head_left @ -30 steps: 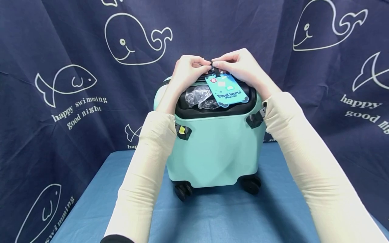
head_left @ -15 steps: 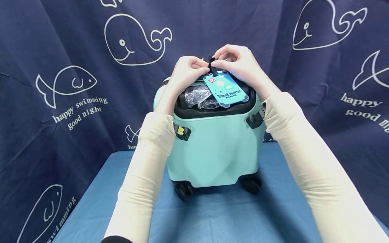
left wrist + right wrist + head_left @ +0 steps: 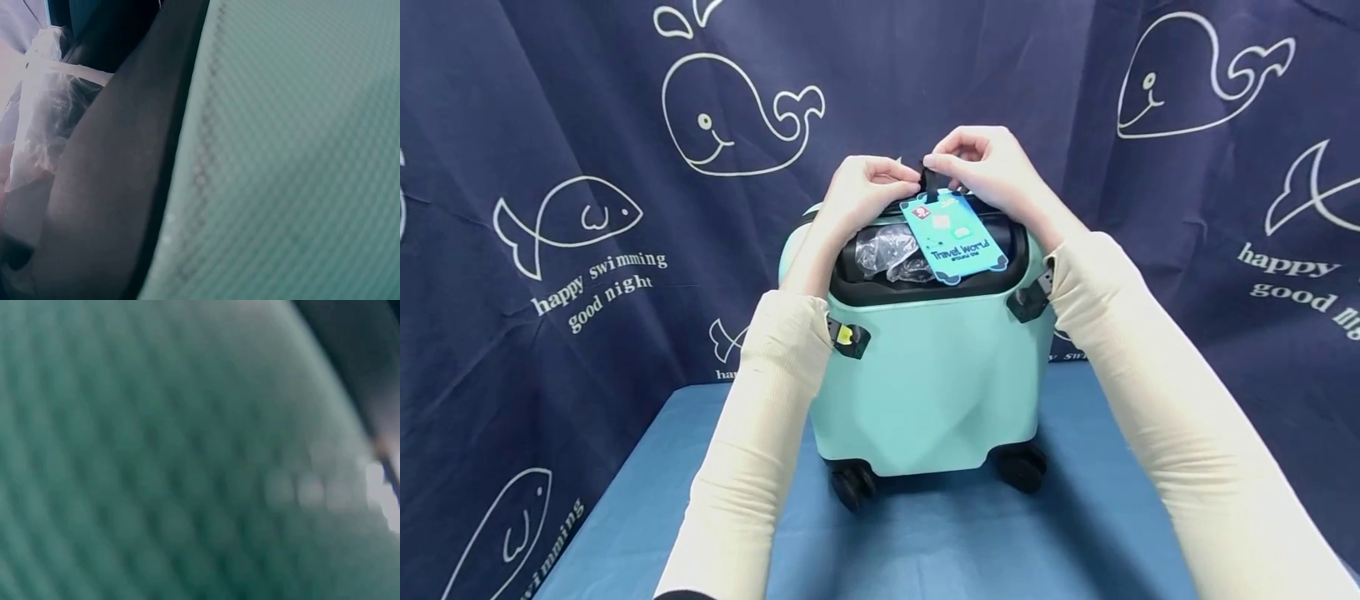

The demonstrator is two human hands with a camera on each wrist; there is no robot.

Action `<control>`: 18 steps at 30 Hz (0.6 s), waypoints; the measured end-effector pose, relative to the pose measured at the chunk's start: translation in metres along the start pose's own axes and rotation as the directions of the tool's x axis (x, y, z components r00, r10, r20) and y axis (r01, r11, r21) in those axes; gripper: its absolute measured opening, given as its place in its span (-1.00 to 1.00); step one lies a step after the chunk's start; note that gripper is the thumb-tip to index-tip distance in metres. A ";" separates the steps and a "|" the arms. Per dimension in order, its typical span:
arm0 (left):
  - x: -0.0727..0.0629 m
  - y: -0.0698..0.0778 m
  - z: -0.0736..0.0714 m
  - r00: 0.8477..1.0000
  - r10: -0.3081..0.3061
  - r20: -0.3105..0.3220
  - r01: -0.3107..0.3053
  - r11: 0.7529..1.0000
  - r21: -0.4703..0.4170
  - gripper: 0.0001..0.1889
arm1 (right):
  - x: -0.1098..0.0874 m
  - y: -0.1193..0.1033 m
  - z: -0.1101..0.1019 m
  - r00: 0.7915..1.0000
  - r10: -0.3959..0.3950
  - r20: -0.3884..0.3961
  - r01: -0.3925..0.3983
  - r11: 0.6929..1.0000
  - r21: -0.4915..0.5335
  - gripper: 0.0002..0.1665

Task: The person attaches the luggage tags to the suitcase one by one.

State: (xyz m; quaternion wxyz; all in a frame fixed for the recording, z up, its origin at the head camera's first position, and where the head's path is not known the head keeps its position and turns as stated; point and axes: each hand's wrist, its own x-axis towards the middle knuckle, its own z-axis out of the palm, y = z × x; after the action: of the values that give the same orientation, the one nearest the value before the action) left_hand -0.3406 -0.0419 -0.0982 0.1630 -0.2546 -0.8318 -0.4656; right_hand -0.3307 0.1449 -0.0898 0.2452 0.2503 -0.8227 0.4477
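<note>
A mint-green suitcase (image 3: 932, 379) stands upright, its black recessed top panel facing me. Over that panel hangs a blue luggage tag (image 3: 961, 237) printed "Travel World", on a black strap (image 3: 932, 185). My left hand (image 3: 861, 193) pinches at the strap from the left with thumb and fingers. From the right, my right hand (image 3: 988, 167) pinches the strap's upper part between thumb and curled fingers. Where the strap runs behind the fingertips is hidden. The left wrist view shows the ribbed green shell (image 3: 294, 150) and black trim; the right wrist view is blurred green shell (image 3: 156, 450).
Crumpled clear plastic (image 3: 887, 250) covers something in the recess, left of the tag. Black wheels (image 3: 1021, 467) rest on the blue table cloth (image 3: 925, 542). A dark blue curtain (image 3: 880, 75) with whale drawings hangs close behind. Small black wrist cameras (image 3: 1032, 298) sit beside the suitcase front.
The right hand lifted with the strap, which showed above the fingers half a second ago, and now sits at the strap's upper part. The whole view has shifted slightly downward in frame.
</note>
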 end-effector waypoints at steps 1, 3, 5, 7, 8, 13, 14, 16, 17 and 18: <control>0.000 0.000 0.000 1.000 -0.003 0.004 0.003 1.000 0.011 -0.80 | 0.000 0.001 0.000 1.000 0.004 0.000 -0.004 1.000 0.007 -0.83; 0.001 -0.001 0.000 1.000 -0.010 0.008 0.010 0.999 0.039 -0.79 | -0.001 0.002 0.001 1.000 0.008 -0.006 -0.008 1.000 0.023 -0.84; 0.001 -0.001 -0.001 1.000 -0.017 0.009 0.016 0.997 0.080 -0.79 | -0.001 0.002 0.001 1.000 0.016 -0.011 -0.016 0.999 0.044 -0.84; 0.002 -0.001 -0.002 1.000 -0.016 0.010 0.015 0.994 0.104 -0.79 | -0.001 0.001 0.001 1.000 0.019 -0.018 -0.018 0.999 0.050 -0.83; 0.002 -0.001 -0.003 1.000 -0.015 0.012 0.014 0.993 0.114 -0.79 | -0.001 0.001 0.001 1.000 0.021 -0.020 -0.020 0.999 0.050 -0.83; 0.003 -0.001 -0.002 1.000 -0.016 0.010 0.015 0.991 0.130 -0.79 | -0.002 0.001 0.000 0.999 0.033 0.006 -0.034 0.998 0.058 -0.81; 0.003 -0.001 -0.001 1.000 -0.018 0.009 0.017 0.992 0.129 -0.79 | -0.002 0.001 0.000 0.999 0.038 0.013 -0.039 0.997 0.059 -0.80; 0.003 -0.001 0.000 1.000 -0.020 0.005 0.019 0.992 0.127 -0.79 | -0.003 0.001 -0.001 0.999 0.048 0.025 -0.049 0.997 0.063 -0.80; 0.003 -0.002 0.000 1.000 -0.023 0.003 0.023 0.992 0.128 -0.79 | -0.003 0.001 -0.001 0.998 0.053 0.029 -0.055 0.997 0.063 -0.80; 0.003 -0.002 0.000 1.000 -0.028 0.001 0.028 0.991 0.128 -0.79 | -0.003 0.001 -0.001 0.998 0.059 0.031 -0.061 0.996 0.061 -0.80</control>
State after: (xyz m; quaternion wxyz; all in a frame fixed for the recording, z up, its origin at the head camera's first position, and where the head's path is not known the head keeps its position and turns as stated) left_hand -0.3436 -0.0422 -0.0979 0.1713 -0.2324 -0.8637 -0.4130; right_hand -0.3292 0.1465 -0.0918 0.2115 0.2393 -0.8192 0.4763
